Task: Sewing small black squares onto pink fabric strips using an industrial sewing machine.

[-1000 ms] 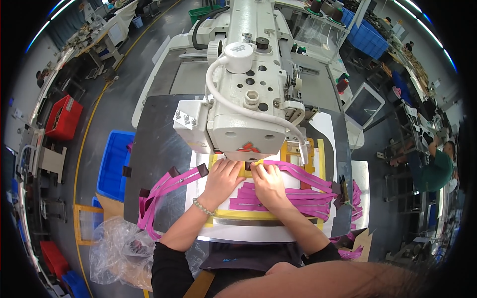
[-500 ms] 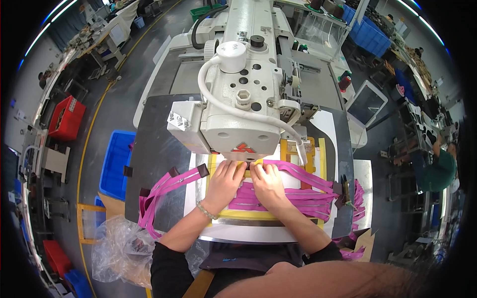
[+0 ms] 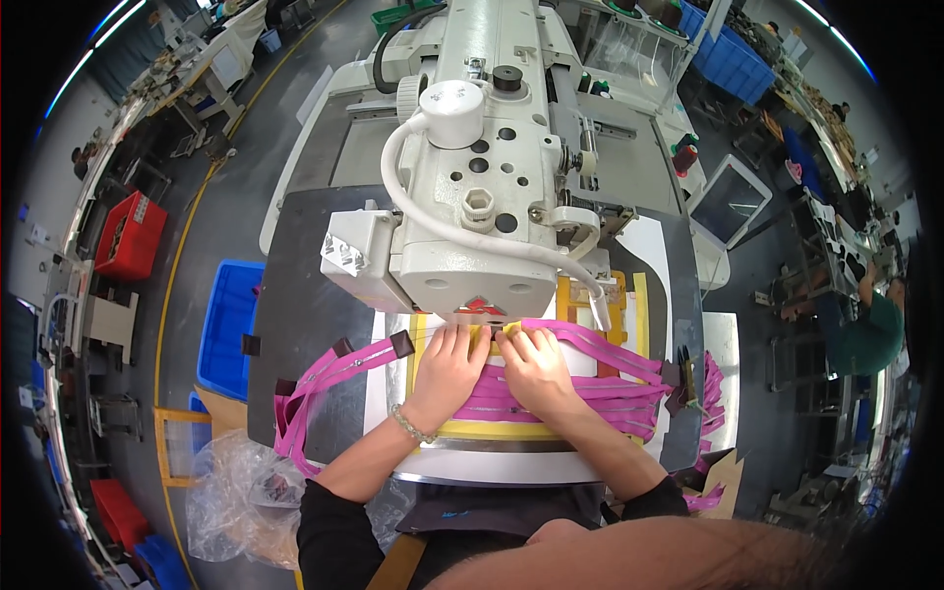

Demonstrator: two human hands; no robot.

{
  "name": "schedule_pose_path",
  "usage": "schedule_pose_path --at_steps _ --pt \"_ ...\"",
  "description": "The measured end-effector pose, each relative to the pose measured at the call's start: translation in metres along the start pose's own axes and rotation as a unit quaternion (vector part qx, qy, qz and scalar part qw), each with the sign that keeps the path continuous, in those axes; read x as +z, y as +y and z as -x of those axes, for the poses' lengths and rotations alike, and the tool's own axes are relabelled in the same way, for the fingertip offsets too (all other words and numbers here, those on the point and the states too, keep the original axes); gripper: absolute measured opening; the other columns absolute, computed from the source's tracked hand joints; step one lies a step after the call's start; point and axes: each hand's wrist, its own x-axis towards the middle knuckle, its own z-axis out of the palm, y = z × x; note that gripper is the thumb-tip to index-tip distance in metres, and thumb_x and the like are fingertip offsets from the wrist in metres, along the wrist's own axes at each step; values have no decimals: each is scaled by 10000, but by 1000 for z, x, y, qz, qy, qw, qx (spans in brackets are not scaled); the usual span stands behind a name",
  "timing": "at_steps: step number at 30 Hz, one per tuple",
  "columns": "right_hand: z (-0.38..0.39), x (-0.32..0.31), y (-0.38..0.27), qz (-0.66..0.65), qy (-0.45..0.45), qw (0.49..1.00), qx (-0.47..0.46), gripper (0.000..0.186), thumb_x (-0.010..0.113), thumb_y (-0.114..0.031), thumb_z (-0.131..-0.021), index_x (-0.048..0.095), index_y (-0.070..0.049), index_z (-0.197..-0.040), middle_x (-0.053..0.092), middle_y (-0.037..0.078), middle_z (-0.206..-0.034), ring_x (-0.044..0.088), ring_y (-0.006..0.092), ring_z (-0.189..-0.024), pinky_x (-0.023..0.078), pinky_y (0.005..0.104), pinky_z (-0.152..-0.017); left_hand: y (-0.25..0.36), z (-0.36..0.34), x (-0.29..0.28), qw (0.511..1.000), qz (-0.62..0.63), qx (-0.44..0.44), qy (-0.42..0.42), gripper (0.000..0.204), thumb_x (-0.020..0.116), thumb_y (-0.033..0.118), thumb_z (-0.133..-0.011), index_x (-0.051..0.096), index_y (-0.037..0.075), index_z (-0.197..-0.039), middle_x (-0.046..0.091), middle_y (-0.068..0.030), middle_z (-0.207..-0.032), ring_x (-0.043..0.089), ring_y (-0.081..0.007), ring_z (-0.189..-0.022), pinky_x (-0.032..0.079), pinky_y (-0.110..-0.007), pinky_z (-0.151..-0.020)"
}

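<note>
My left hand [image 3: 447, 379] and my right hand [image 3: 536, 374] meet under the white sewing machine head [image 3: 467, 261], fingers bent and pressed down at a yellow-edged template [image 3: 418, 350]. A small dark piece lies between my fingertips; what exactly they pinch is too small to tell. A magenta zipper tape [image 3: 610, 344] runs rightward from my right fingertips. Beneath and right of that hand lies a stack of magenta zipper strips [image 3: 615, 403]. Left of my left hand, more magenta strips [image 3: 324, 374] with dark end tabs [image 3: 402, 344] hang across the dark work plate.
A blue bin [image 3: 224, 324] and clear plastic bag [image 3: 236, 492] stand left. A tilted screen [image 3: 728, 197] and thread cones [image 3: 683, 157] are right of the machine. A co-worker in green [image 3: 865, 324] works at the far right; red bins [image 3: 128, 236] stand far left.
My hands stay at the same spot under the machine head, with small shifts of the fingers. The view has shifted slightly; otherwise little differs.
</note>
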Motion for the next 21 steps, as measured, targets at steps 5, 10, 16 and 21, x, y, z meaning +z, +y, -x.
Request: schedule_pose_path --at_steps 5,10,16,21 --pt "0 -1 7 -11 23 999 -26 257 601 -49 -649 597 16 -898 596 153 -945 584 286 -894 467 396 -813 0 -2 -1 1000 0 0 9 368 550 129 -796 612 24 -1143 581 -171 -1044 573 -306 -976 453 -404 -916" --pt "3 2 11 -42 12 999 -15 281 642 4 -632 587 -3 -907 598 166 -1000 584 317 -920 470 414 -829 -1 -3 5 1000 5 0 14 360 555 125 -794 616 36 -1137 574 -169 -1064 564 -311 -984 454 -407 -914" --pt "1 -6 14 -67 36 996 -35 261 638 -8 -645 590 2 -901 602 167 -986 596 304 -904 474 409 -816 -2 -1 8 1000 14 -6 11 368 578 129 -784 616 42 -1139 571 -167 -1065 564 -311 -979 456 -409 -905" --pt "0 -11 20 -103 6 994 -46 265 639 -9 -673 595 -8 -934 599 155 -994 597 308 -902 474 407 -824 -3 -2 8 1000 15 -4 9 369 581 128 -788 613 40 -1145 571 -163 -1058 565 -313 -980 454 -413 -911"
